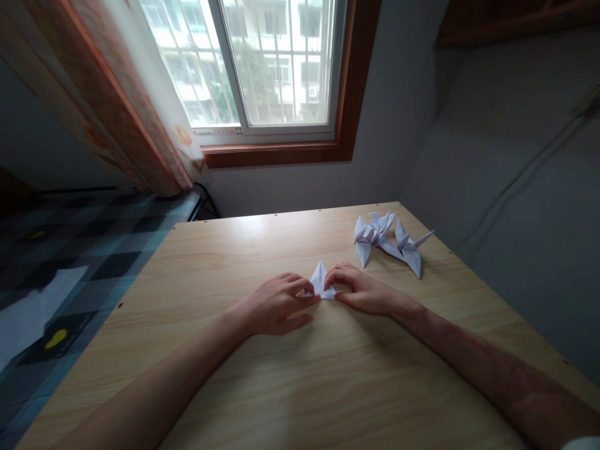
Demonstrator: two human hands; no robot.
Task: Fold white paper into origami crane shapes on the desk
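Observation:
A small folded piece of white paper lies on the wooden table, its pointed tip facing away from me. My left hand has its fingers curled onto the paper's left corner, with the thumb stretched out below, near the table top. From the other side my right hand pinches the right part of the paper between thumb and fingers. The fingertips cover both lower corners of the paper. Beyond my right hand sit several folded white paper cranes, close together near the far right corner.
The light wooden table ends at a wall below a window. At the left is a bed with a checked cover, where white sheets of paper lie. An orange curtain hangs above it. A cable runs along the right wall.

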